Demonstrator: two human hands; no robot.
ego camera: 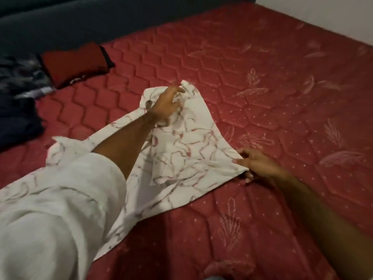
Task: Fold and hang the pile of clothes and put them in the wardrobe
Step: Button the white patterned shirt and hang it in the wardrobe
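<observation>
A white garment with a red and grey line pattern (187, 150) lies spread on the red quilted mattress (282, 98). My left hand (166, 103) reaches across it and rests on its far, crumpled end, fingers extended. My right hand (256, 164) pinches the garment's right corner against the mattress. My left arm, in a white sleeve, covers the near left part of the cloth.
A folded dark red garment (76, 64) lies at the left of the mattress. Beside it sit a patterned dark cloth (22, 75) and a dark navy garment (18, 122). A dark headboard (80, 19) runs along the back; a white wall (333, 15) stands at the right.
</observation>
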